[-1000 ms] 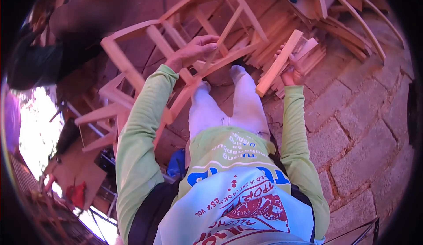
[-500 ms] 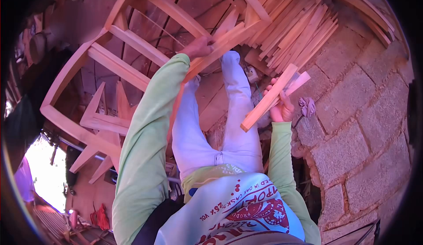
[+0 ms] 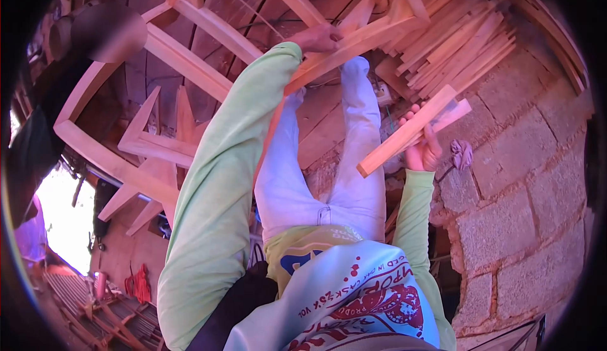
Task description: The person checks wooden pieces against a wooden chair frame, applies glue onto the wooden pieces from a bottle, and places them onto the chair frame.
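My left hand (image 3: 319,37) is closed around the top rail of a large unpainted wooden frame (image 3: 190,65). This frame has curved sides, several crossbars and pointed legs, and it lies tilted in front of me to the left. In my right hand (image 3: 425,147) are short wooden pieces (image 3: 404,133), at least two, crossed over each other at a slight angle. My fingers wrap them from below, above my right leg and near the block wall. The far fingers are partly hidden behind the wood.
A pile of thin wooden strips (image 3: 458,48) lies at the upper right. Concrete blocks (image 3: 506,205) run down the right side, with a crumpled cloth (image 3: 461,154) beside them. At the left, a person in dark clothing (image 3: 31,149) partly shows. Red cloth (image 3: 138,284) hangs lower left.
The view has shifted, so the frame, strips and both hands appear farther right and slightly higher. The person at the left shows more. Both hands keep their grips.
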A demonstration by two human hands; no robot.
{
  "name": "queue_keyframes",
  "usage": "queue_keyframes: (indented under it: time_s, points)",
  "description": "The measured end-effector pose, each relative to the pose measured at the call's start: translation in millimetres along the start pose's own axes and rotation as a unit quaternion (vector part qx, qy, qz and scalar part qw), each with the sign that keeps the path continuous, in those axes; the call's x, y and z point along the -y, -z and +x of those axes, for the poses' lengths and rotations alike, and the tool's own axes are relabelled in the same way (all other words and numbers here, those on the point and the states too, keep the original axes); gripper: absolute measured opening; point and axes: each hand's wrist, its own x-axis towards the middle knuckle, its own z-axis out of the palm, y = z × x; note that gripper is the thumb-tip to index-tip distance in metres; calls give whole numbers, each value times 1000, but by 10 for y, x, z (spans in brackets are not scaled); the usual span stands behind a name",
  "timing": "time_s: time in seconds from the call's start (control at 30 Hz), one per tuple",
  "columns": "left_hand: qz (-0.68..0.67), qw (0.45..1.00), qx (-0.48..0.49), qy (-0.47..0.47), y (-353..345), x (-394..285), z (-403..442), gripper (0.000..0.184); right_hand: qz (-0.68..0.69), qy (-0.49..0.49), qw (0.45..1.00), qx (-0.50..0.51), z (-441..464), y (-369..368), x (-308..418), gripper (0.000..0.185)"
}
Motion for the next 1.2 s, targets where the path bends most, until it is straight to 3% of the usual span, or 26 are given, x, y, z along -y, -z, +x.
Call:
queue_keyframes:
  time_s: [0.2, 0.3, 0.53, 0.73, 1.07, 1.17, 1.2]
  points:
    - [-43, 998, -36, 6, -97, 73, -25, 44, -21, -2, 1000, 8, -25, -35, -42, 60]
    - [-4, 999, -39, 12, -81, -47, -101, 46, -10, -6, 1000, 15, -48, -73, -80, 61]
    - [186, 949, -248, -58, -388, -783, -771, 43, -11, 22, 999, 39, -26, -184, 95, 58]
    - [307, 913, -267, -38, -811, -897, -852, 46, -12, 38, 998, 42, 155, -394, 178, 57]
    - [317, 919, -231, 19, -718, -870, -870, 51, -49, -3, 998, 31, 481, -463, 94, 42]
    - [219, 914, -342, -26, -663, -1103, -846, 40, -42, -18, 999, 8, 497, -450, 100, 45]
    - [104, 948, -301, -10, -571, -1333, -882, 39, -43, -19, 999, 14, 509, -464, 115, 45]
